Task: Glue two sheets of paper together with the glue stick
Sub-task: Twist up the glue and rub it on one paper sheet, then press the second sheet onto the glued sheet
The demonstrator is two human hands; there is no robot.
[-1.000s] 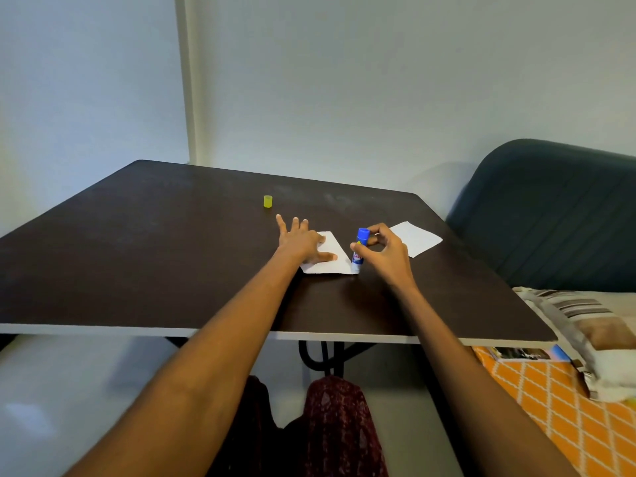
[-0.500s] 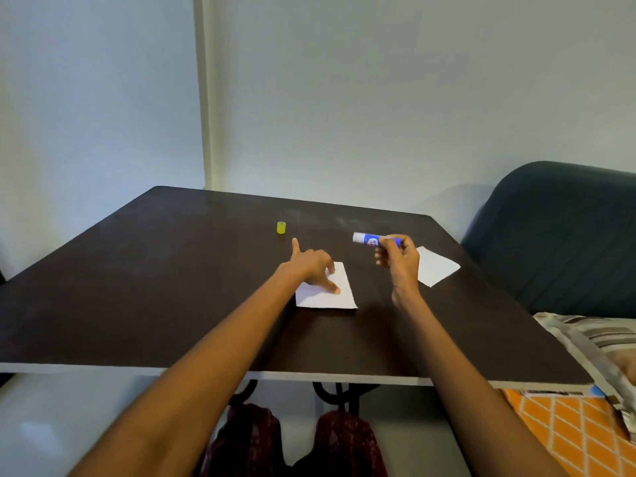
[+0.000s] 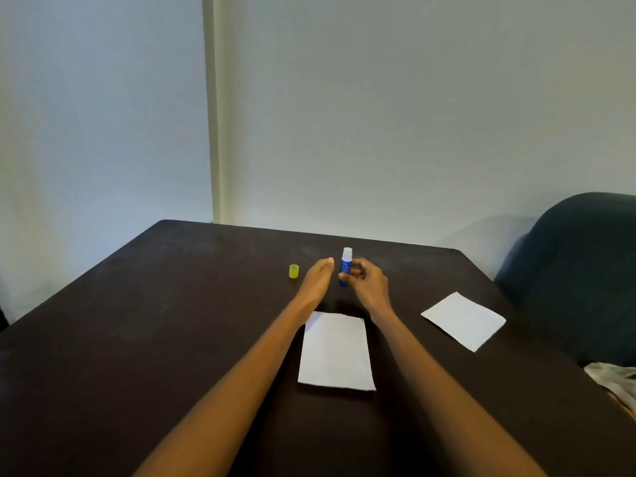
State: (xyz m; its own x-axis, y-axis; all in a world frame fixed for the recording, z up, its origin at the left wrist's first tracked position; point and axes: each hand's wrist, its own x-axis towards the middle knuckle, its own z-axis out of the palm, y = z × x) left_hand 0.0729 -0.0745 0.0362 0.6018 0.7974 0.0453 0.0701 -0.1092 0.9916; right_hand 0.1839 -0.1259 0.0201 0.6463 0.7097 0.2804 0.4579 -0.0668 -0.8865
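Note:
A blue glue stick (image 3: 345, 267) with its white tip up stands upright in my right hand (image 3: 366, 282), whose fingers and thumb curl round its lower half. My left hand (image 3: 318, 278) is just left of it, fingers stretched forward and holding nothing. A small yellow cap (image 3: 293, 271) sits on the dark table (image 3: 137, 321) left of my left hand. One white sheet (image 3: 335, 351) lies flat between my forearms. A second white sheet (image 3: 464, 320) lies apart from it to the right.
A dark blue sofa (image 3: 581, 270) stands against the table's right side, with light fabric (image 3: 616, 380) beside the right edge. Behind the table is a plain wall with a pale vertical strip (image 3: 215, 132).
My left hand has lifted off the near sheet and moved forward toward the glue stick. My right hand has turned the stick from lying sideways to upright. The view has come closer to the table.

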